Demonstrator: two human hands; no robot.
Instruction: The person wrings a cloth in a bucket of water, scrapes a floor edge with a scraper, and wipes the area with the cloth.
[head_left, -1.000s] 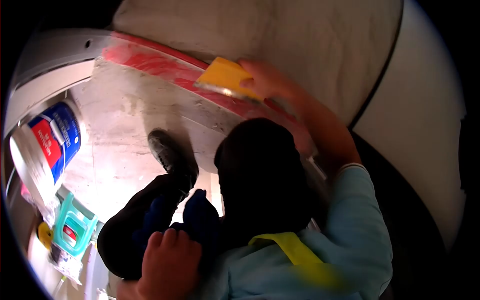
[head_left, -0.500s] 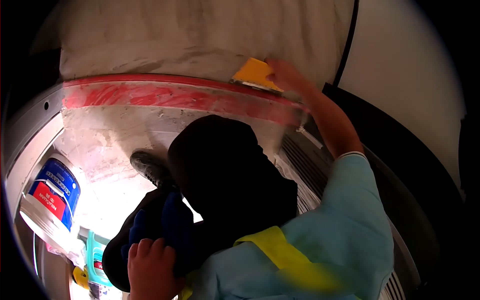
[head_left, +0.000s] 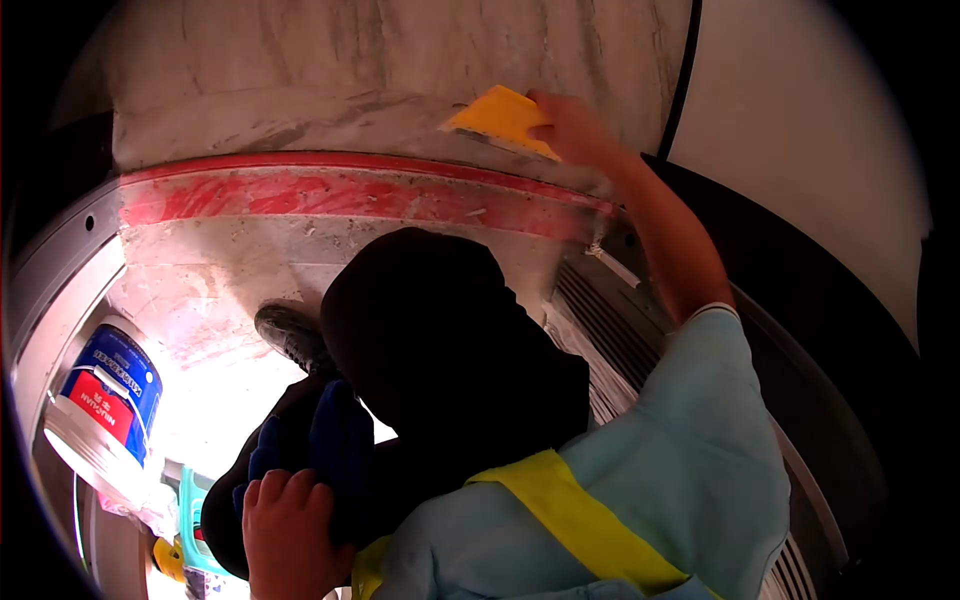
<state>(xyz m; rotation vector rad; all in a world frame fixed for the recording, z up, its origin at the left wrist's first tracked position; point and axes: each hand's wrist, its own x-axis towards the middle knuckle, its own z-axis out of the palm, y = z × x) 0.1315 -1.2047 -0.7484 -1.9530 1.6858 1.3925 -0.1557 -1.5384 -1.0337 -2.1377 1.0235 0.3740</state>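
My right hand (head_left: 572,128) grips the edge of a yellow plastic scraper (head_left: 503,116), stretched out toward the far right. The scraper lies against the stained beige wall surface (head_left: 350,60), just above a red-smeared strip (head_left: 330,195). My left hand (head_left: 290,530) rests by my bent knee at the bottom, its fingers curled over a dark blue glove (head_left: 340,435). Part of the glove is hidden in shadow and under the fingers.
A white bucket with a blue and red label (head_left: 115,390) lies tilted at the left. Below it are a turquoise plastic container (head_left: 192,510) and a yellow round item (head_left: 168,560). My shoe (head_left: 290,335) stands on the dusty floor. A ribbed dark grate (head_left: 600,320) runs along the right.
My right hand and the scraper have moved up and slightly left, away from the red strip. My left hand stays on the glove, and the view has shifted a little.
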